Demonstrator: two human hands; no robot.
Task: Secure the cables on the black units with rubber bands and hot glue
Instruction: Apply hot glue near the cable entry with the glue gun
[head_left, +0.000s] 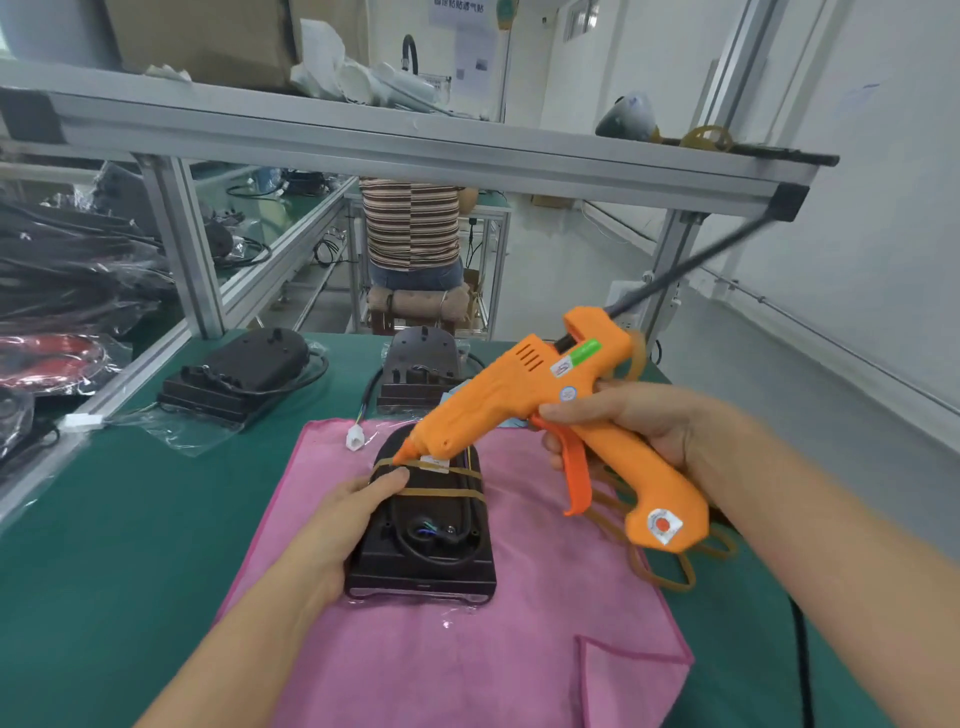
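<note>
Unit in work: a black unit is lying on the pink cloth at the table's centre, its cable looping over the near end.
Bands: two rubber bands are crossing the unit's far half, at 12 o'clock from the cable loop.
Step in hand: gluing appears to be under way; the nozzle of the orange glue gun is meeting the farther band at the unit's 11 o'clock corner.
Next move: judged to call for a steady trigger squeeze and a held nozzle, with the left fingertips kept off the hot bead.
Right hands entry: the right hand is gripping the gun's handle, fingers curled by the trigger, forearm coming in from 4 o'clock.
Left hands entry: the left hand is lying flat along the unit's 9 o'clock side, fingers extended, pressing it down.
Spare bands: loose rubber bands are lying at 3 o'clock.
Other units: two more units are waiting at 11 and 12 o'clock on the green table.
</note>
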